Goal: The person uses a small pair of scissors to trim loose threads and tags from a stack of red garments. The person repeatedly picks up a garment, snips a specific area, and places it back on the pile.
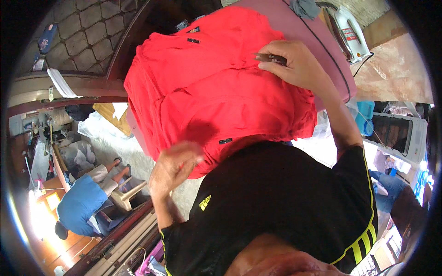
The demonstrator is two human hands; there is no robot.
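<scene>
Red garments point(221, 101), stacked and rumpled, spread over a pink padded board point(304, 39) in front of me. Small black labels show on them, one label point(193, 40) at the far side and another label point(225, 140) close to my body. My right hand point(299, 64) is closed round small dark thread snips point(277, 59), their points facing left over the red cloth. At the near left edge of the stack is my left hand point(175, 168), its fingers curled and smeared by motion. Whether it pinches the cloth cannot be made out.
A white iron point(352, 34) stands at the far right, with a dark cord point(322, 43) running across the board. A grey cloth point(305, 8) lies beside it. At the lower left, a person in a blue shirt point(83, 202) bends near a beige stool point(126, 195).
</scene>
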